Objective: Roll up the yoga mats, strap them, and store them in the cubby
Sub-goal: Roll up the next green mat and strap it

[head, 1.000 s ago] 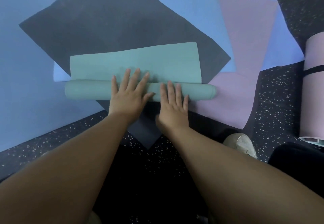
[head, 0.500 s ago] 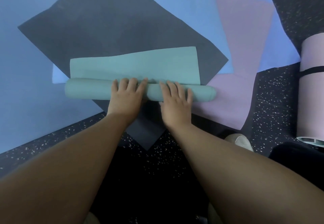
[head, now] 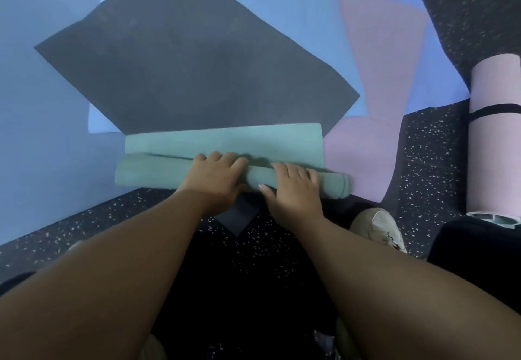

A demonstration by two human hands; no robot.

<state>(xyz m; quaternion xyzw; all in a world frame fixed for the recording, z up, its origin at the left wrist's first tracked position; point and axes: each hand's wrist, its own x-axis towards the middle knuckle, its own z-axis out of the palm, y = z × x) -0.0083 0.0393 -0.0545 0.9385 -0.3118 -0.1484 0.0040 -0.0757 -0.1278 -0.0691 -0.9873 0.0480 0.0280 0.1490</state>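
With the teal mat (head: 158, 175) rolled almost fully at the 6 o'clock edge of the dark mat (head: 191, 72), left hand (head: 215, 179) and right hand (head: 293, 190) curl their close-set fingers over the roll; advance both evenly, keeping ends flush.

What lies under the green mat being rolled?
Under the green mat lies the dark grey mat, its corner poking out below the roll, and a pink mat at the right end. Blue mats lie lower; what is directly beneath the roll is hidden.
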